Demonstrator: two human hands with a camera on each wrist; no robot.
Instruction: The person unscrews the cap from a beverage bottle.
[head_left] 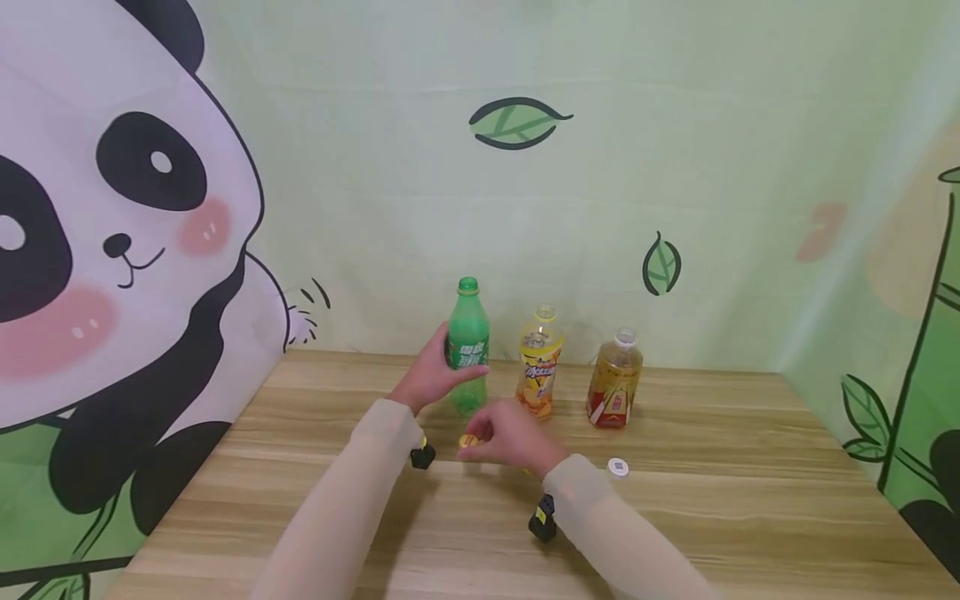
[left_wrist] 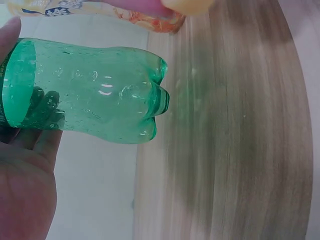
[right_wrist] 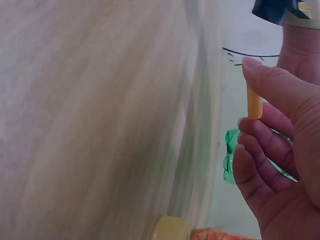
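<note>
My left hand (head_left: 437,372) grips a green plastic bottle (head_left: 468,333) round its label, with the thumb across the front. The bottle stands upright, and its clear lower part (left_wrist: 100,90) shows in the left wrist view. Whether its base touches the table I cannot tell. Just right of and below it, my right hand (head_left: 513,435) pinches a small orange-yellow bottle cap (right_wrist: 254,102) between thumb and fingers. Behind that hand is an iced tea bottle (head_left: 540,367) with a yellow-orange label and an uncapped neck.
Farther right stands a bottle with a red and gold label (head_left: 617,379). A white cap (head_left: 618,467) lies on the wooden table (head_left: 712,500) in front of it. Another yellow cap (right_wrist: 170,228) lies near the right wrist. A panda-print cloth (head_left: 375,167) hangs behind.
</note>
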